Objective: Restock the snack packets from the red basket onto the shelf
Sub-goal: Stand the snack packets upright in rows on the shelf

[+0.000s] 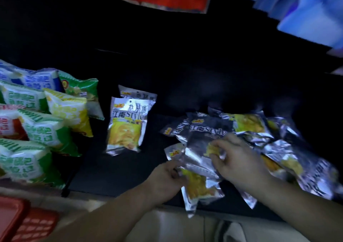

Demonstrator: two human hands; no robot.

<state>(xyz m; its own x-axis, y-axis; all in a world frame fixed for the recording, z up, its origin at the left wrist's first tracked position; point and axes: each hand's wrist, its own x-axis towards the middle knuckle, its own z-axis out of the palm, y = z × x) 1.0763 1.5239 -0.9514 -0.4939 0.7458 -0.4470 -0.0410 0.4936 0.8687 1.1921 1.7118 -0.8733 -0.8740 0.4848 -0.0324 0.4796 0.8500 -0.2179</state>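
At lower left, the red basket (pixel 22 221) waits beside the dark shelf (pixel 115 171). At centre, two silver packets (pixel 127 125) stand faced. The left hand (pixel 167 175) pinches one packet's edge (pixel 198 184); the right hand's (pixel 239 160) fingers curl, sorting the loose pile (pixel 278 149), probably for facing.

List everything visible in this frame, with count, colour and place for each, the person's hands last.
upright silver packets: two, silver and yellow, mid-shelf, one behind the other
silver packet pile: count unclear, silver and yellow, right on shelf
green and white packets: several, plus yellow, blue and red ones, left
shelf: one, dark
red basket: one, bottom-left corner
left hand: gripping a silver packet's edge
right hand: fingers on a packet in the pile
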